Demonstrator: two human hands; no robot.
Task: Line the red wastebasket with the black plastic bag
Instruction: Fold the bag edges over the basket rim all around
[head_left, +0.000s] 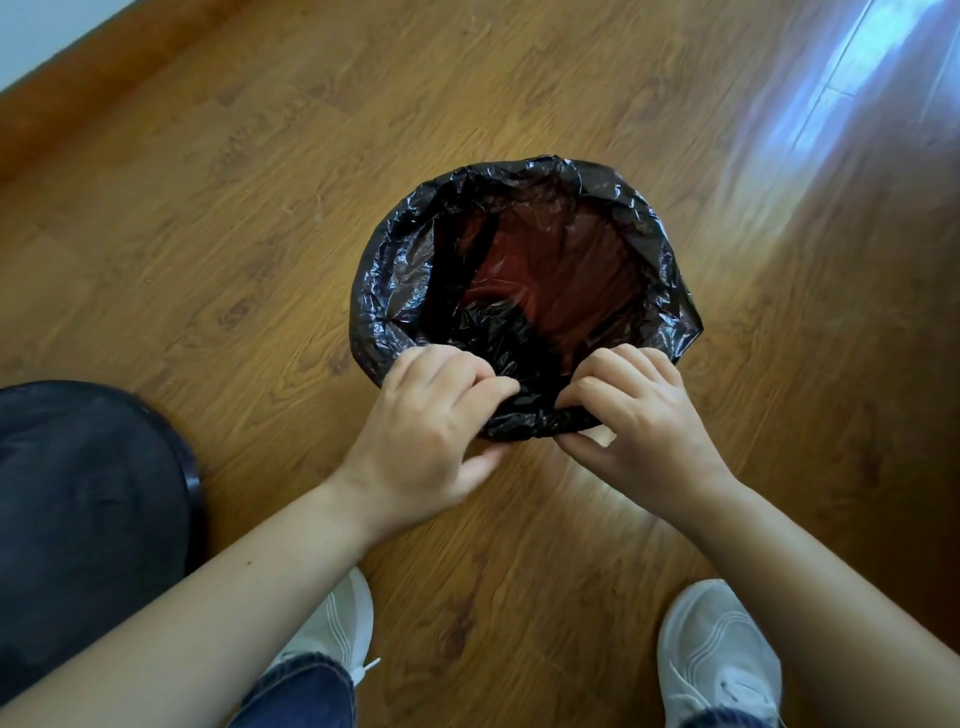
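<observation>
The black plastic bag (395, 270) is sitting in the red wastebasket (566, 260) on the wooden floor (260, 182), its crinkled mouth folding outward over the whole rim. The basket's outer wall is hiding completely under this overhang, and only a red tint is showing through the thin film inside. At the near rim, the left hand (436, 415) and the right hand (639, 421) are working close together. Each grip is pinching the bag's turned-over edge between curled fingers above and a thumb below, though the fingertips are sinking into the folds and are hard to make out. A dark rounded object (88, 509) at the left is being cut off by the frame edge. Two white shoes (717, 649) are showing partly beneath the forearms.
</observation>
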